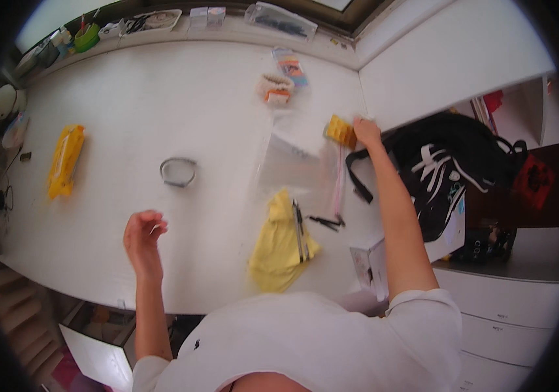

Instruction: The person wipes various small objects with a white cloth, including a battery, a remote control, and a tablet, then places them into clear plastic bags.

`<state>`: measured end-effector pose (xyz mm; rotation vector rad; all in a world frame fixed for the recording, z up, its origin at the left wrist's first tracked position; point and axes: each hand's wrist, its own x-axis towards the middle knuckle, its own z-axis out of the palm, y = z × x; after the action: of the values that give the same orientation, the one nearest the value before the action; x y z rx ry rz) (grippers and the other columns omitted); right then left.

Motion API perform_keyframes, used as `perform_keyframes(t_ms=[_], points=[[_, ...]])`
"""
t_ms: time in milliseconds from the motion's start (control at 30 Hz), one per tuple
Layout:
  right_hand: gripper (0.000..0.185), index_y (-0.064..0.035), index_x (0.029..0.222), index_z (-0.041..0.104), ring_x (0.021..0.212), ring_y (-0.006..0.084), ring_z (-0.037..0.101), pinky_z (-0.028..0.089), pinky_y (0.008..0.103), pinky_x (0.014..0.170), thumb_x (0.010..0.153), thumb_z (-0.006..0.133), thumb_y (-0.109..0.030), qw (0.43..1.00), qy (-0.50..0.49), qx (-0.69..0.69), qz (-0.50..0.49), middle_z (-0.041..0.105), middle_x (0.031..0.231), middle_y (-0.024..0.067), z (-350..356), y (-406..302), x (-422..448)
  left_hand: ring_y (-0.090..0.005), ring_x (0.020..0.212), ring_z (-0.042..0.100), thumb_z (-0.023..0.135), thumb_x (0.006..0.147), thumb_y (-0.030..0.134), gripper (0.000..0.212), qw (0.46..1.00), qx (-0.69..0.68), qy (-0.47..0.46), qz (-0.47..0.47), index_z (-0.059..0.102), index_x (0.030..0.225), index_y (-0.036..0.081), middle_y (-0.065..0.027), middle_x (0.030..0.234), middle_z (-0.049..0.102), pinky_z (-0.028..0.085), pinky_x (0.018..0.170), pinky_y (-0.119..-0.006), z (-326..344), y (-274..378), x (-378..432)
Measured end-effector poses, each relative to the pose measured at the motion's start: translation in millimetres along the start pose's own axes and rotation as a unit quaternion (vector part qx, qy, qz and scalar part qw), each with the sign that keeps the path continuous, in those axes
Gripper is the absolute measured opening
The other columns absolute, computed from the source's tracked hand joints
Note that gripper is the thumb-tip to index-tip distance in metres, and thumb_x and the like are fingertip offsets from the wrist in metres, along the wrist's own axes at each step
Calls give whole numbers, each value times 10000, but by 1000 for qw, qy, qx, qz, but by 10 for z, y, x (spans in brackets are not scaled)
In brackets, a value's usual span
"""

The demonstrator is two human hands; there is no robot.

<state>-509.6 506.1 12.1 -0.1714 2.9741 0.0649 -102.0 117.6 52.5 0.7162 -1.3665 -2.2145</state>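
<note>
My left hand (143, 240) hovers over the white table with its fingers loosely curled and nothing visible in it. A grey looped band (178, 172), possibly a wristband, lies just beyond it. My right arm reaches to the far right, where my right hand (367, 132) is beside a yellow, bumpy-looking item (341, 131). Something small and white (367, 117) shows at its fingertips; whether it is gripped cannot be made out. Clear plastic bags (291, 164) lie left of this hand. Closer to my body, pens (301, 232) rest on a folded yellow cloth (279, 250).
A black backpack (436, 161) with white straps sits at the right. A yellow soft pack (66, 160) lies at left. Small black tools (327, 223) and a white box (370, 269) are near the right forearm. Farther back are packaged items (277, 90) and a cluttered ledge (233, 33).
</note>
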Motion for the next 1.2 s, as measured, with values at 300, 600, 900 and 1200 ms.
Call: perform_keyframes(t_ms=[300,600,900,1200], points=[[303,-9,934,606,904,313,582,452,394,797,817,541,-281,968,202,71,-130,608,955,172,-482,-404,-889,-140,725,578,407,930,292,338,992,47,-106,-46,581,799,32,-65,837,612,455,677,-270,91,169,-271],[311,-1,996,584,814,351,596,485,417,698,815,562,-252,968,77,-102,-216,602,963,193,-33,-856,-914,-143,711,572,404,931,290,318,966,93,-216,-104,566,785,59,-63,819,600,446,663,-278,354,280,-261],[340,-14,1058,558,788,116,609,530,276,675,913,468,-308,710,-80,700,-15,611,908,47,-456,-478,-1768,-139,900,562,442,918,276,277,941,124,-279,-144,589,960,45,-64,984,610,434,788,-280,588,-216,31],[308,-40,941,644,634,166,572,450,271,581,847,567,-322,903,-285,251,-200,620,771,61,-369,263,-2206,-222,1142,448,607,821,274,576,878,391,-226,159,389,1262,-26,-158,1240,454,394,903,-311,1468,-1140,853]])
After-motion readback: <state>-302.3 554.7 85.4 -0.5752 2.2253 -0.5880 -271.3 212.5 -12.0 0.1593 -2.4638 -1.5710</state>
